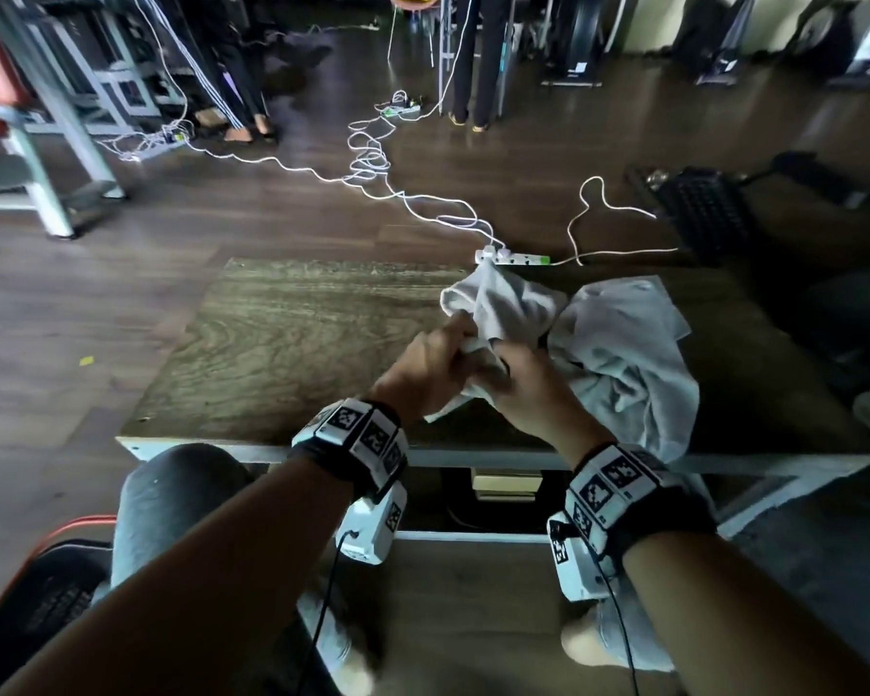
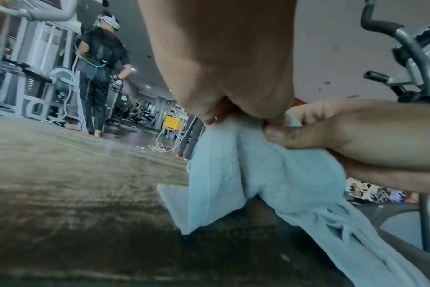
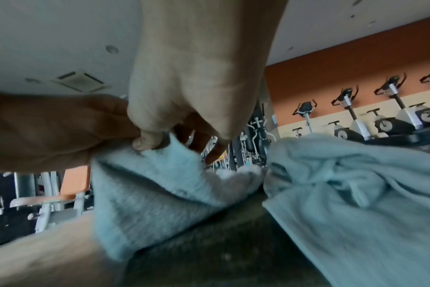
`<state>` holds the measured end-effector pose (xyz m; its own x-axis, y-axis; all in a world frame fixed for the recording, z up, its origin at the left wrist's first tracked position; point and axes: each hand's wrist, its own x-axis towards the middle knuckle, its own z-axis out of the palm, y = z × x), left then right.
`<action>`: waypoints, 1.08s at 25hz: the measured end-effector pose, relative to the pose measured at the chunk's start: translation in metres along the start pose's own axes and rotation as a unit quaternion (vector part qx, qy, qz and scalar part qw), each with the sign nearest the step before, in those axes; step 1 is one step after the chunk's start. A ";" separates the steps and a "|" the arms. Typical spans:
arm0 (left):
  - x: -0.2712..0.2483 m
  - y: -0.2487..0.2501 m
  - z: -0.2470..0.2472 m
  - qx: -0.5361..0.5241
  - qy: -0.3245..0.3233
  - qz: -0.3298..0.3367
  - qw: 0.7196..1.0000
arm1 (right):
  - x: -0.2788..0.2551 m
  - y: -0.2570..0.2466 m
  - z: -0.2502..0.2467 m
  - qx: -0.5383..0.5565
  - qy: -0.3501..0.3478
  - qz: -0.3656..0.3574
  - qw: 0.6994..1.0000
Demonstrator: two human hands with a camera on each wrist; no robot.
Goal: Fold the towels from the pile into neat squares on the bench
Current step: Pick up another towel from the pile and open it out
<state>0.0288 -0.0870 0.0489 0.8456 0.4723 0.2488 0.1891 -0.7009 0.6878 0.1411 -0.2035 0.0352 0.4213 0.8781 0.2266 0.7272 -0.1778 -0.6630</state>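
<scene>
Head view. I am sitting at the near edge of the bench (image 1: 282, 344), both hands meeting over its middle. My left hand (image 1: 430, 374) and my right hand (image 1: 528, 389) are both gripping one towel (image 1: 503, 298), fingers curled round a bunched edge of it. The towel is rising from my hands toward the far side and touching the pile (image 1: 624, 354), which is lying crumpled on the right part of the bench and hanging over the near edge. A power strip (image 1: 513, 257) is lying on the floor just past the far edge, white cables (image 1: 372, 168) trailing off across the floor. Two people's legs are standing far off.

Left wrist view. My left hand (image 2: 224, 77) is filling the top, its fingers (image 2: 209, 116) curled down onto the towel (image 2: 258, 170). My right hand (image 2: 356, 132) is coming in from the right, thumb pressing the cloth against the fingers beneath. The towel is hanging down between them, a corner touching the bench (image 2: 74, 184). A person (image 2: 101, 68) is standing far left.

Right wrist view. My right hand (image 3: 197, 77) is pinching the top edge of the towel (image 3: 147, 194) between thumb and fingertips. My left hand (image 3: 49, 132) is gripping the same edge from the left. The pile (image 3: 356, 184) is lying to the right. Exercise bikes (image 3: 356, 116) are lining the far wall.
</scene>
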 end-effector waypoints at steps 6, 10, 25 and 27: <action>0.008 -0.008 -0.055 0.046 0.030 -0.054 0.997 | 0.028 -0.029 -0.051 -0.010 0.111 -0.046 0.993; 0.013 0.005 -0.080 0.002 0.112 -0.040 0.993 | 0.048 -0.035 -0.061 0.016 0.186 -0.001 0.982; 0.042 0.021 -0.122 0.209 0.151 -0.176 0.950 | 0.044 -0.024 -0.051 0.128 0.021 -0.028 0.991; 0.037 0.029 -0.098 0.218 0.010 -0.048 0.975 | 0.053 -0.040 -0.042 0.124 0.035 -0.102 0.986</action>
<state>0.0163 -0.0375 0.1448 0.8046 0.5544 0.2127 0.4652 -0.8111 0.3546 0.1567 -0.1684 0.1039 0.3237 0.8497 0.4163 0.6499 0.1201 -0.7504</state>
